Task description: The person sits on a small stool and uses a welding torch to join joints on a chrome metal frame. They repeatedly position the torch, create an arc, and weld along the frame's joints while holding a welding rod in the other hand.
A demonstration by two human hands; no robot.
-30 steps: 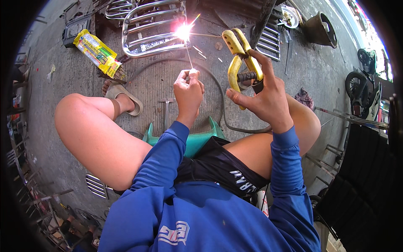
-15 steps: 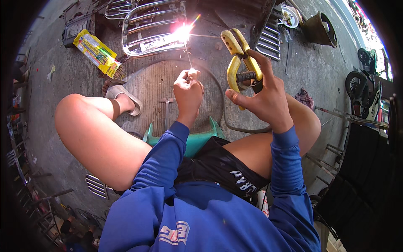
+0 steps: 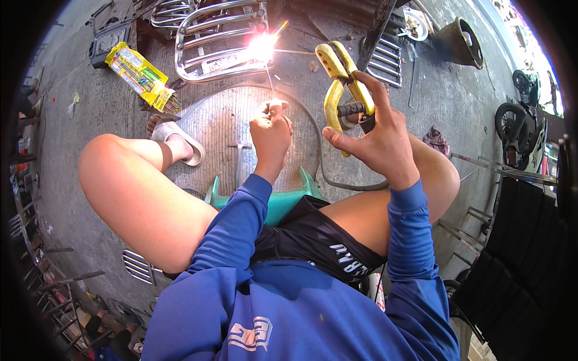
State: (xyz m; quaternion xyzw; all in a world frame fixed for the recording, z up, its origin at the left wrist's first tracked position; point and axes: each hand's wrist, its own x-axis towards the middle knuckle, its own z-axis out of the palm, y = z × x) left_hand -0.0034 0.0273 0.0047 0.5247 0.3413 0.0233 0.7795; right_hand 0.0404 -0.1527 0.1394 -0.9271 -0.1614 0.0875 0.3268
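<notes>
My left hand (image 3: 271, 133) pinches a thin metal rod (image 3: 269, 79) that points away from me into a glaring white welding arc (image 3: 263, 47). In my right hand (image 3: 388, 141) is a yellow electrode holder (image 3: 330, 108), my thumb and fingers around its handles. A thin electrode (image 3: 295, 52) runs from the holder's jaws leftward to the same glare. The arc burns at the right side of a shiny tubular metal frame with crossbars (image 3: 178, 53) lying on the floor. Glare hides the joint itself.
A yellow packet of rods (image 3: 138, 75) lies far left. A hammer (image 3: 239, 157) lies on the concrete before a green stool (image 3: 277, 204) between my legs. A grey cable (image 3: 316, 135) curves across the floor. A bucket-like pot (image 3: 460, 45) stands far right.
The electrode holder has shifted very slightly left. Light from the arc spreads more brightly over the floor and hammer. My left hand stays nearly still with the rod.
</notes>
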